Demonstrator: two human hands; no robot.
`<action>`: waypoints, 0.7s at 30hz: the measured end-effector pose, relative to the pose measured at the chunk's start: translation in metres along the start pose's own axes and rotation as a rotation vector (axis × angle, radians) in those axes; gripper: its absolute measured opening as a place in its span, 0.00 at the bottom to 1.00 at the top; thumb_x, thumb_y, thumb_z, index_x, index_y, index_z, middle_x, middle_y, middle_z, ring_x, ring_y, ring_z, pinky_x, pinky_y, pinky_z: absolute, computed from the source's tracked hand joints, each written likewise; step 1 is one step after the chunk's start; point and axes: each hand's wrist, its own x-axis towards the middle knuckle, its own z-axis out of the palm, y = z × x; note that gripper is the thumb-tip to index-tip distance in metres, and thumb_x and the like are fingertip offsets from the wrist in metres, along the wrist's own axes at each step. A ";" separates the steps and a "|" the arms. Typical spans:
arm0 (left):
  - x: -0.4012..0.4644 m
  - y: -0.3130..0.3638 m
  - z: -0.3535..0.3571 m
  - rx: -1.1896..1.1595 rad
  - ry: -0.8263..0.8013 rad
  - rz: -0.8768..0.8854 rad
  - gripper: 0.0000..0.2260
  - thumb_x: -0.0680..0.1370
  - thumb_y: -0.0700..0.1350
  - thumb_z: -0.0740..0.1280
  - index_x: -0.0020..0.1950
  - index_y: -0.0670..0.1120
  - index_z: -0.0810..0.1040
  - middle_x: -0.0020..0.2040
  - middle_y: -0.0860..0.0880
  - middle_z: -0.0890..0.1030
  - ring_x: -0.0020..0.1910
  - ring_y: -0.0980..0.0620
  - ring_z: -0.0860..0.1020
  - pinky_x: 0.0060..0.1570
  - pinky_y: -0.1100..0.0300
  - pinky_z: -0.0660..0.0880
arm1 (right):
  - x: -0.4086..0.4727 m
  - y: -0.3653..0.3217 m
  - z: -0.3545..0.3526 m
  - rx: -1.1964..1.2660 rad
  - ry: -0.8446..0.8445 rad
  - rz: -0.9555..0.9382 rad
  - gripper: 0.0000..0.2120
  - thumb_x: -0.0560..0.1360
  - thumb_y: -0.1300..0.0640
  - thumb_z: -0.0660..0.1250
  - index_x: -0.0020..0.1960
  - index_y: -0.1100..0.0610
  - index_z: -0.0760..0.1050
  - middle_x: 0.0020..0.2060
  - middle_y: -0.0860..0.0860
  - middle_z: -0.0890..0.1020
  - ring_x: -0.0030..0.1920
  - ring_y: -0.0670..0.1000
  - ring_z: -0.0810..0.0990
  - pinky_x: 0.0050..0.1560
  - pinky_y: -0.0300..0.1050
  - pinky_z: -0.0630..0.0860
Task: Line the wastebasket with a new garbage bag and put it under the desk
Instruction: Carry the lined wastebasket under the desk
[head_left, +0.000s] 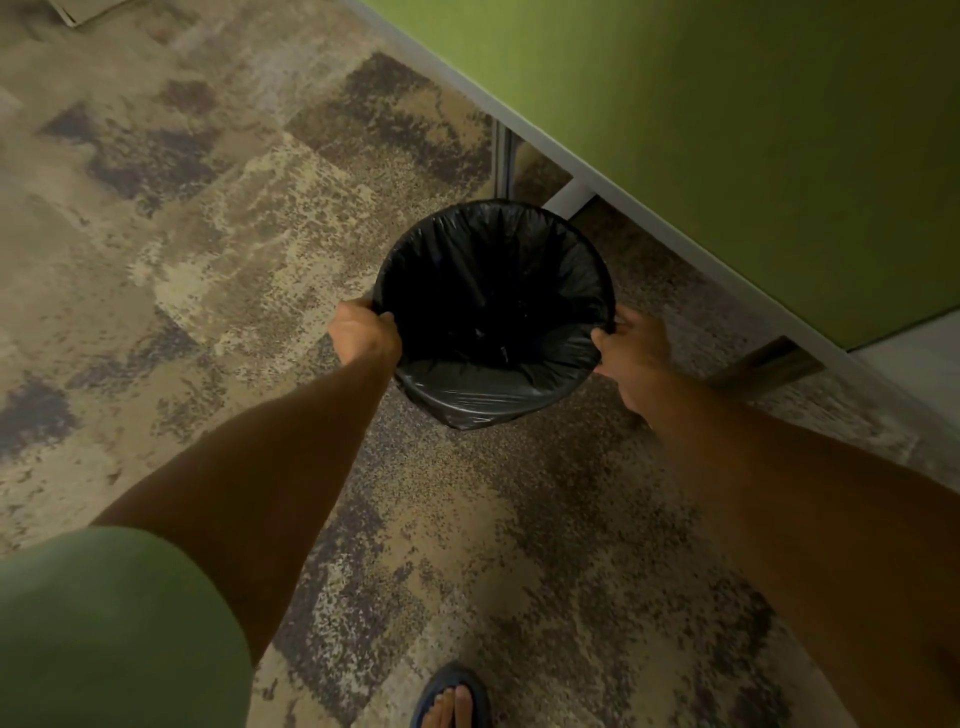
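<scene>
A round wastebasket (488, 400) stands upright in the middle of the view, lined with a black garbage bag (493, 291) whose edge is folded over the rim all the way round. My left hand (363, 332) grips the rim on the left side. My right hand (631, 353) grips the rim on the right side. The basket is just in front of the desk, whose white edge (613, 176) runs diagonally from top centre to lower right. Whether the basket rests on the carpet or is lifted I cannot tell.
A green panel (753, 130) rises above the desk edge at the upper right. A white desk leg (569, 197) stands just behind the basket. Mottled brown and beige carpet (208, 218) covers the floor. My foot in a dark sandal (452, 699) is at the bottom.
</scene>
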 end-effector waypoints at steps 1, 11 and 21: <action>-0.001 0.000 0.001 0.011 -0.002 0.002 0.10 0.79 0.38 0.66 0.60 0.41 0.82 0.53 0.41 0.84 0.46 0.47 0.81 0.49 0.56 0.80 | -0.001 0.000 0.000 -0.009 0.001 -0.002 0.20 0.78 0.67 0.66 0.68 0.55 0.76 0.62 0.58 0.81 0.59 0.61 0.81 0.59 0.63 0.79; -0.023 0.018 -0.007 0.108 -0.018 0.169 0.19 0.81 0.47 0.65 0.68 0.39 0.70 0.64 0.39 0.76 0.63 0.41 0.75 0.57 0.52 0.73 | -0.024 -0.020 0.001 -0.290 -0.064 -0.018 0.23 0.81 0.56 0.64 0.76 0.54 0.66 0.71 0.56 0.73 0.69 0.62 0.72 0.68 0.60 0.73; -0.091 0.050 -0.062 0.117 -0.150 0.235 0.19 0.79 0.46 0.68 0.68 0.42 0.71 0.61 0.41 0.77 0.60 0.41 0.77 0.59 0.45 0.78 | -0.105 -0.067 -0.036 -0.386 -0.162 -0.062 0.30 0.80 0.53 0.65 0.79 0.53 0.58 0.74 0.57 0.70 0.71 0.60 0.70 0.70 0.55 0.70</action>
